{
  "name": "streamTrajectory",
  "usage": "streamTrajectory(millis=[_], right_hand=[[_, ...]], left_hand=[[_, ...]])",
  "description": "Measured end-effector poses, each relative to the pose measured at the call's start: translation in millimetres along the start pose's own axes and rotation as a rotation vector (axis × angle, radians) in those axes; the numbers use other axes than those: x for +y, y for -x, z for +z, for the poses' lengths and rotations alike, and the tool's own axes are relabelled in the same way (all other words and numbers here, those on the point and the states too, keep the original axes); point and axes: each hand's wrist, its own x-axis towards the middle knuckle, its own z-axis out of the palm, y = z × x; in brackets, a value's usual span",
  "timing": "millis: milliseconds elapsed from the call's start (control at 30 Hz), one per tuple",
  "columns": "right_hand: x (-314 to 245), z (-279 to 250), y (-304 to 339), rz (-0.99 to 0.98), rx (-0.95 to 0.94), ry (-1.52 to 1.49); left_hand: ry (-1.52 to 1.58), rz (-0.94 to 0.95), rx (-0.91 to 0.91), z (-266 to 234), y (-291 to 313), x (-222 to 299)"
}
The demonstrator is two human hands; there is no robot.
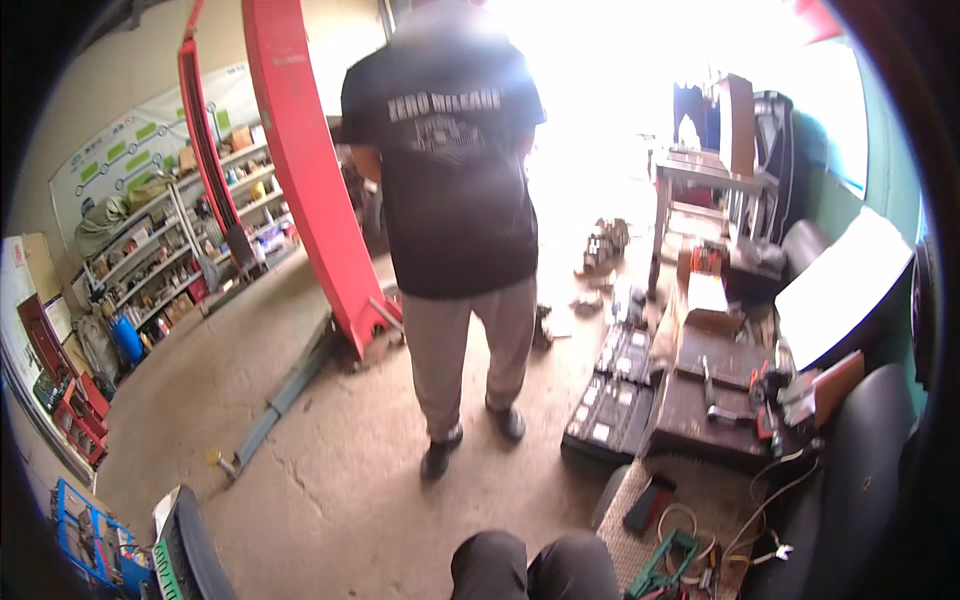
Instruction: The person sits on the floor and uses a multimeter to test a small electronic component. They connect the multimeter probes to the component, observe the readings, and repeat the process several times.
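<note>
Neither of my hands shows in the head view. Only my knees in dark trousers (490, 565) appear at the lower edge. Beside them on the right, a woven seat mat (605, 535) carries a green tool frame (665, 565), a dark red and black pouch (650, 503) and loose cable (740, 540). Ahead of me a person in a black T-shirt (460, 220) and grey trousers stands with their back turned; their hands are hidden in front of the body.
A red lift post (305, 170) rises left of the person, its grey arm (285, 405) low over the floor. Loaded shelves (160, 255) line the left wall. At right are a brown table (690, 425) with tools, a black battery-like case (610, 410) and a metal stand (705, 175). A car corner (190, 550) juts in lower left.
</note>
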Motion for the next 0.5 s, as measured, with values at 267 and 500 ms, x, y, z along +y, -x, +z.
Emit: streamTrajectory(millis=[267, 500], right_hand=[[0.9, 4.3, 5.4, -0.030, -0.016, 0.076], [6.8, 18.3, -16.5, -0.166, -0.029, 0.292]], left_hand=[[-0.111, -0.029, 0.014, 6.9, 10.0, -0.6], [0.044, -0.127, 0.094, -11.5, -5.6, 22.9]])
